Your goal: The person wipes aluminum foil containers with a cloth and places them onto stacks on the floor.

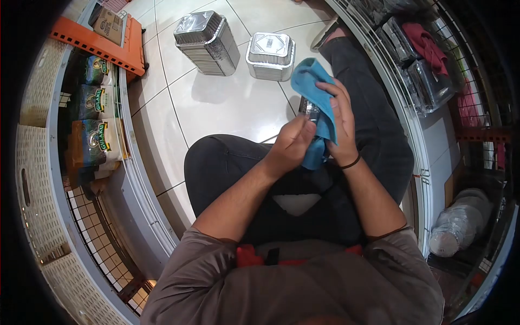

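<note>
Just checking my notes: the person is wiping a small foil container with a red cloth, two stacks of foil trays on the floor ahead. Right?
Not quite: the cloth is blue, not red, as the head view shows. The rest stands.

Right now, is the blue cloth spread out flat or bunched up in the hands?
Bunched up. The blue cloth is gathered in the right hand, draped around a small shiny item that the left hand holds.

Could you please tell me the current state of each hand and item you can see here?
left hand: gripping a small shiny item
small shiny item: held up, partly wrapped in the cloth
right hand: closed on the blue cloth
blue cloth: bunched, draped over the right hand
foil tray stacks: nested, standing on the tiled floor
bagged goods: shelved, sealed
</note>
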A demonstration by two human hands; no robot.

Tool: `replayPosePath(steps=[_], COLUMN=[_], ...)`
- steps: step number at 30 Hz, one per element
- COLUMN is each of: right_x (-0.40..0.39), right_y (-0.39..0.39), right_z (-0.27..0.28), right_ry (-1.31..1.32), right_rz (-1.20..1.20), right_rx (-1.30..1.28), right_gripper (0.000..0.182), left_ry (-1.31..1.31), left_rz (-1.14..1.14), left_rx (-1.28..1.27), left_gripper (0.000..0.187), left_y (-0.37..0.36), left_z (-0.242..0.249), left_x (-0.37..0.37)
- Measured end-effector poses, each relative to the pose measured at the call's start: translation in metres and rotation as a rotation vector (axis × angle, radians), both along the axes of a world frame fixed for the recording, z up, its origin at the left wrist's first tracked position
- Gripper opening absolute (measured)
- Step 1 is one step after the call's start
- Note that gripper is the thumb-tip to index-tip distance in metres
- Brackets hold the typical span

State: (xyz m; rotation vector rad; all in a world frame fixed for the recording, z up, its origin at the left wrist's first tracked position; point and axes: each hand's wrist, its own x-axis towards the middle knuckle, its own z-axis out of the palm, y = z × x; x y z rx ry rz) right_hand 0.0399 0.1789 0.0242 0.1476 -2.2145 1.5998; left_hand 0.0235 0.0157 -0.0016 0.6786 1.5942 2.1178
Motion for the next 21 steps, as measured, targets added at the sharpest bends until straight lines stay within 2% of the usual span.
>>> replayPosePath(steps=[2,6,11,16,21], right_x=[0.001,0.007,-0.002,0.007,-0.001], right_y=[0.000,-0.023,0.005,-0.023,-0.002], right_z=[-0.001,-0.007,-0.006,-0.001,-0.006], right_ry=[-0.020,0.079,-0.056,-0.007,-0.042], right_rz=[0.008,-0.136,0.018,-0.071,0.036], right_rx=[-0.074,0.183,0.002,0.167,0.000], right_gripper=[0.040,0.040,0.045,0.046,0.048], left_ry=[-0.007,-0.065,0.094,-0.047,0.084], left_rz=[-0.017,0.041,0.007,0.074,0.019], left_rx=[-0.011,0.073,-0.088,0.056,-0.024], left_gripper=[0.028,0.027,0.024,0.027,0.025], left_y=[0.002,0.007,-0.001,0.001,0.000], left_z=[0.000,0.009,-0.004,0.010,0.001], left_x=[0.000,-0.002,-0.002,-0.009,-0.003])
